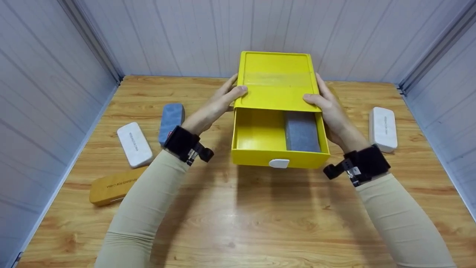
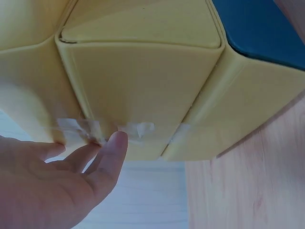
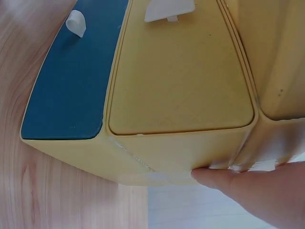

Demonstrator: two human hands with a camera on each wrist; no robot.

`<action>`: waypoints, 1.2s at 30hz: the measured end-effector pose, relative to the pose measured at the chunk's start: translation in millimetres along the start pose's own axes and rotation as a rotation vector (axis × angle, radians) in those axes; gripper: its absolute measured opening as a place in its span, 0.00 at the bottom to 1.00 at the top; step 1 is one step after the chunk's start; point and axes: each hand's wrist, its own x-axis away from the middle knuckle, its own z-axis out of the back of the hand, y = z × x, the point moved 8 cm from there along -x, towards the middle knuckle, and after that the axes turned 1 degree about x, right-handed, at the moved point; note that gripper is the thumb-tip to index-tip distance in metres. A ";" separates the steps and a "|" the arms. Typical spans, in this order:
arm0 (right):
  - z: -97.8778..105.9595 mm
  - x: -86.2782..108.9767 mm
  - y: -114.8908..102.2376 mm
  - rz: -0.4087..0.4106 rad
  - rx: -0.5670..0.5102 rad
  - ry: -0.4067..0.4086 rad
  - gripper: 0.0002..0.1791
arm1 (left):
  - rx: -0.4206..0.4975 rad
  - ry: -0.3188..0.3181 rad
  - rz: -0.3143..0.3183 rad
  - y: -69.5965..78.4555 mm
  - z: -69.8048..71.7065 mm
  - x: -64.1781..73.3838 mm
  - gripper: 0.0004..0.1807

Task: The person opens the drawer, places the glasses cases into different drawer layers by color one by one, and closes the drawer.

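Note:
A yellow drawer cabinet (image 1: pixel 277 80) stands between my two hands, its top drawer (image 1: pixel 260 158) pulled out toward me. Inside, on the right, lies a grey-blue box-shaped case (image 1: pixel 303 132). My left hand (image 1: pixel 215 106) holds the cabinet's left side, thumb over the top edge. On the opposite side my right hand (image 1: pixel 333 111) grips likewise, its thumb on the top panel. The wrist views show fingers against the side walls, near clear tape (image 2: pixel 76 126) in the left one. Lower in the stack are a shut yellow drawer (image 3: pixel 181 81) and a dark blue-fronted drawer (image 3: pixel 71 81).
Left of the cabinet lie a blue case (image 1: pixel 171 117), a white case (image 1: pixel 134 144) and a mustard-yellow case (image 1: pixel 111 188), partly covered by my left sleeve. Another white case (image 1: pixel 385 128) is at the right. Pale panel walls (image 1: pixel 186 37) enclose the wooden table (image 1: pixel 238 230).

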 end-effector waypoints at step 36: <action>-3.5 -0.2 0.4 -0.019 0.006 -0.018 0.48 | -1.013 0.413 0.182 -83.9 134.2 84.6 0.49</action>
